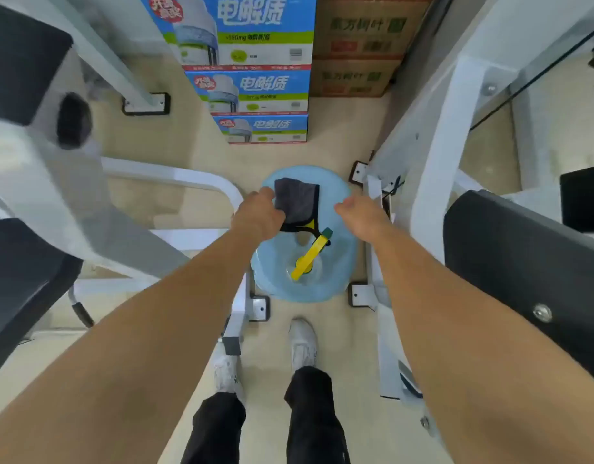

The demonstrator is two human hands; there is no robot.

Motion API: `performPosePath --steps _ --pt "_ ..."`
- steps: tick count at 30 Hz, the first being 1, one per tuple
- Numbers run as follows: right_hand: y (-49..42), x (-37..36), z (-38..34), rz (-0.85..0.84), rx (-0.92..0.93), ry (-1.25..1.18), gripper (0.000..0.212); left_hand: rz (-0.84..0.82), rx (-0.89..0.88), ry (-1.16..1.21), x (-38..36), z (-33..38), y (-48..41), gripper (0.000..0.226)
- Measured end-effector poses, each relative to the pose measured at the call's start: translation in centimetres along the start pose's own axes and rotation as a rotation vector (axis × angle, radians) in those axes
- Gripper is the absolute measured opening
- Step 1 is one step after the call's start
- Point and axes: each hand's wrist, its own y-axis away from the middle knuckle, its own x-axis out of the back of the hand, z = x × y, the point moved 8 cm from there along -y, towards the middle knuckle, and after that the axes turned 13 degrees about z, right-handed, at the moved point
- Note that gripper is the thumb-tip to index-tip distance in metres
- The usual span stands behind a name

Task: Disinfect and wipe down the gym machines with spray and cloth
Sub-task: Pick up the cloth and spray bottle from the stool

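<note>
1. On my left, a white machine frame (pixel 175 177) crowds in close.
2. My left grip (pixel 258 214) pinches a grey cloth (pixel 295 199), black-edged, above a blue water jug (pixel 339 262) standing on the floor.
3. A yellow bottle (pixel 310 254), green-capped, lies on the jug's top.
4. My right grip (pixel 359 212) hangs loosely curled and empty over the jug's right edge, with a black machine pad (pixel 510 262) farther right.

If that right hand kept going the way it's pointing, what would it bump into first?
Probably the top of the blue water jug below the right hand, beside the gray cloth the left hand holds; depth is unclear.
</note>
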Motion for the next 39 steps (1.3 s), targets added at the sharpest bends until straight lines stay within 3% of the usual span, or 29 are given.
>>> performPosePath --steps 4,8,11,16,19,23,26,31,35,39 --pt "-2.8 -4.1 1.6 -0.037 -0.074 -0.104 0.021 0.012 0.138 0.114 -3.8 -1.0 -2.8 0.057" --pt "-3.8 -7.4 2.5 -0.086 -0.138 -0.271 0.029 0.007 0.229 0.222 -6.4 -1.9 -4.1 0.055" --pt "-4.4 -8.5 3.1 -0.087 -0.175 -0.325 0.022 0.06 0.226 0.368 -6.2 -1.7 -4.5 0.032" --pt "-2.8 -4.0 0.9 0.007 -0.229 -0.508 0.038 0.085 0.1 0.619 -1.1 2.3 -2.2 0.028" --pt "-0.2 0.5 -3.2 0.046 -0.131 -0.672 0.038 0.048 0.015 0.736 2.8 4.9 0.1 0.033" --pt "4.0 4.4 -8.4 0.042 0.074 -0.689 0.022 0.041 0.133 1.031 7.5 6.8 3.0 0.029" --pt "6.3 6.3 -10.2 0.052 0.129 -0.735 0.015 -0.015 0.174 1.183 9.4 7.6 4.5 0.022" --pt "8.5 9.6 -10.5 0.097 0.133 -0.772 0.006 -0.104 0.061 1.164 11.8 9.0 6.6 0.031" --pt "9.5 11.3 -11.0 0.088 0.199 -0.653 0.008 -0.004 -0.004 1.054 13.8 9.5 7.5 0.007" --pt "8.8 13.2 -10.4 0.189 0.202 -0.564 0.014 0.109 -0.055 0.893 15.1 9.1 7.4 0.019"
